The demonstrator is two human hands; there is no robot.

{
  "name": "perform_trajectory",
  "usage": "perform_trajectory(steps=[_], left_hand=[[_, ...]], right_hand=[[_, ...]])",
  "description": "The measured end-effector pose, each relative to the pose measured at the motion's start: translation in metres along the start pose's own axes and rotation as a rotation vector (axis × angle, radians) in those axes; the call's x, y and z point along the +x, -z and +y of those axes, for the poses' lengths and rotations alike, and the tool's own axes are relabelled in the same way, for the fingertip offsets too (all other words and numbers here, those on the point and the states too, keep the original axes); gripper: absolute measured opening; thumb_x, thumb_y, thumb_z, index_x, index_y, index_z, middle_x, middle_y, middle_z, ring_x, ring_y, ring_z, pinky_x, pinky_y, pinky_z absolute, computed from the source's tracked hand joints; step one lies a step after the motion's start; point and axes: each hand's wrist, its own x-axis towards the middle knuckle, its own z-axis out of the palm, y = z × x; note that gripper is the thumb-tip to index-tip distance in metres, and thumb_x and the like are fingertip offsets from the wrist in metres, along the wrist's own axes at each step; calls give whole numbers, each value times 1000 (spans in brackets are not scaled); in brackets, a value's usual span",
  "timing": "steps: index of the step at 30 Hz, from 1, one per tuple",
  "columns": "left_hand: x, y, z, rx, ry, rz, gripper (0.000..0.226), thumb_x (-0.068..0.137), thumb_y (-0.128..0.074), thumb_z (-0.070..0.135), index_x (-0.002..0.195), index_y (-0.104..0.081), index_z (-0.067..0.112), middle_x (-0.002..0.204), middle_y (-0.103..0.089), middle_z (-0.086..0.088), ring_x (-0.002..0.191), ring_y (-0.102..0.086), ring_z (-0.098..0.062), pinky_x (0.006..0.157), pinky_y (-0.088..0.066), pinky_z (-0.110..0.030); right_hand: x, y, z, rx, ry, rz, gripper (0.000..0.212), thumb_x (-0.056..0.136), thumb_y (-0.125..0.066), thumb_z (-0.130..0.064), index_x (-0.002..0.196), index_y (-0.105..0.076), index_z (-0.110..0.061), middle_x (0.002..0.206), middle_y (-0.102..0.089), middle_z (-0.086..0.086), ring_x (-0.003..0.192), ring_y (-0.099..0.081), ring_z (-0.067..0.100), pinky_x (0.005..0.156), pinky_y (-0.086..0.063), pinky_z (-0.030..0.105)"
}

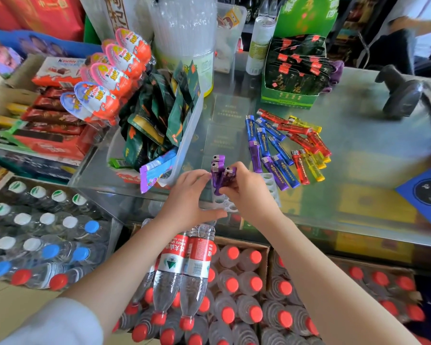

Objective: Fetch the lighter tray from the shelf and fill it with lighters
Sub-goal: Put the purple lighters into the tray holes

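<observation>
A clear plastic lighter tray (271, 181) with round holes lies on the glass counter near its front edge. Three purple lighters (218, 170) stand upright in its left end. My right hand (246, 192) grips the nearest purple lighter (228, 176), fingers curled round it over the tray. My left hand (189, 195) rests against the tray's left side, fingertips touching the standing purple lighters and thumb along the tray's front edge. A loose pile of lighters (289, 145), blue, purple, red and yellow, lies on the counter just right of and behind the tray.
A clear tub of dark green snack packets (164, 125) stands left of the tray, with Kinder eggs (110, 78) behind it. A green box of dark sachets (294, 70) sits at the back. A black scanner (401, 93) stands far right. Crates of water bottles (234, 295) lie below the counter.
</observation>
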Motion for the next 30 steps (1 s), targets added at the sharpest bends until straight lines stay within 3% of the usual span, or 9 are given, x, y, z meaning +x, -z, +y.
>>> perform_trajectory(steps=[3, 9, 14, 18, 25, 30], left_hand=[[1, 0, 0, -2, 8, -12, 86, 53, -48, 70, 121, -50, 18, 126, -47, 0, 120, -35, -19, 98, -22, -23], [-1, -2, -1, 3, -10, 18, 87, 55, -51, 69, 119, -53, 10, 124, -52, -8, 116, -42, -27, 97, -27, -28], [-1, 0, -2, 7, -21, 27, 89, 54, -52, 71, 119, -53, 11, 122, -52, -8, 115, -43, -26, 96, -25, -26], [0, 1, -1, -6, -16, 12, 89, 53, -52, 72, 122, -50, 16, 126, -49, -1, 118, -36, -18, 94, -19, -18], [-1, 2, -1, -2, -12, 14, 91, 53, -51, 72, 123, -49, 14, 127, -49, -4, 120, -37, -21, 96, -21, -23], [-3, 1, -2, -6, -21, 17, 89, 56, -54, 69, 122, -51, 10, 126, -51, -8, 119, -40, -24, 99, -24, -26]], right_hand=[[-1, -5, -6, -81, 13, -14, 20, 86, -58, -11, 99, -48, 0, 97, -63, 20, 87, -59, 35, 62, -35, 31], [-10, -17, -4, -64, -85, 53, 19, 84, -62, -17, 90, -54, -1, 92, -62, 17, 85, -57, 33, 63, -33, 30], [-2, 5, 11, -122, -97, -25, 25, 84, -60, -9, 108, -54, -3, 111, -58, 14, 96, -57, 29, 81, -47, 34], [13, 22, 32, -321, -172, 146, 19, 88, -43, -1, 106, -50, -1, 109, -55, 19, 92, -56, 35, 72, -47, 38], [36, 13, 30, -475, -244, 140, 27, 92, -51, -22, 106, -50, 0, 107, -58, 19, 100, -55, 35, 71, -48, 40], [50, 9, 23, -508, -264, 150, 15, 88, -47, 1, 102, -52, 2, 101, -62, 18, 96, -56, 34, 63, -42, 37]])
